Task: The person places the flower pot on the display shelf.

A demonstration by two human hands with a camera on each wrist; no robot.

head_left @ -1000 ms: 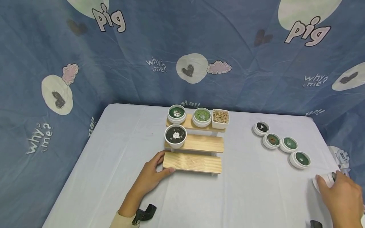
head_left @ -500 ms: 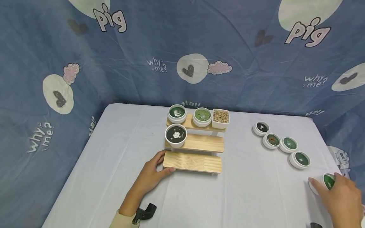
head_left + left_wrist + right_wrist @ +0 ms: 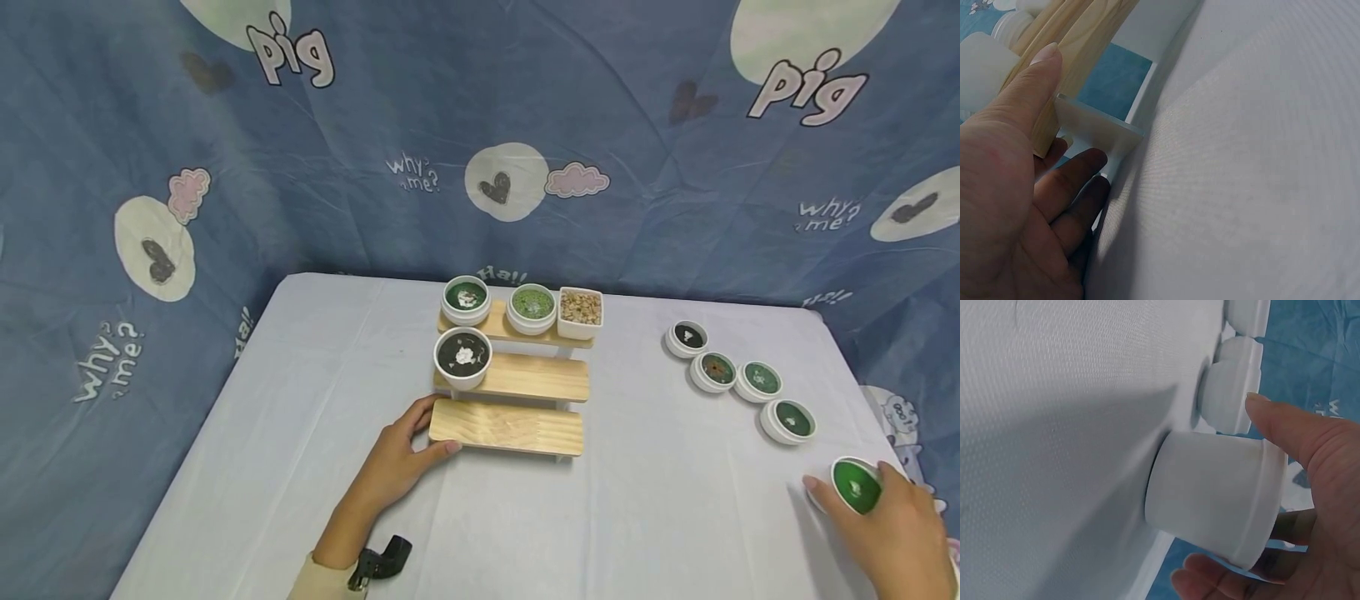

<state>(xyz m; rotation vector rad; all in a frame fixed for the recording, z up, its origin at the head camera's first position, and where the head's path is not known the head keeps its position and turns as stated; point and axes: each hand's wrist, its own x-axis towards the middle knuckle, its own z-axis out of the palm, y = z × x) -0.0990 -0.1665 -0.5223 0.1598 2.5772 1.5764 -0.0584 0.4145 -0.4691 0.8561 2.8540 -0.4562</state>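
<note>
Right hand (image 3: pixel 896 529): it is spread around the cup; its thumb tip stays clear of the wall in the right wrist view, so no firm hold is visible.
Green-filled cup: the round white cup with bright green content (image 3: pixel 857 486) stands about upright beside the right edge of the white-clothed table (image 3: pixel 675 525), between thumb and fingers.
Left hand (image 3: pixel 396 462): it grips the left end of the lowest step, the thumb on top and fingers around the translucent leg.
Three-step stand: the pale wooden stand (image 3: pixel 510 427) is near the middle of the table, its long axis running nearly parallel to the table's far edge.
Cup to stand: the stand lies well apart from the cup, leftward and a little toward the far edge; the right hand is nearer to the cup, the left to the stand.
Bare wood: the whole lowest step, and the middle step to the right of the deep white bowl with black content (image 3: pixel 462 358).
Cup's neighbour: the shallow white pot with dark green content (image 3: pixel 792 420), just beyond it, toward the far edge.
</note>
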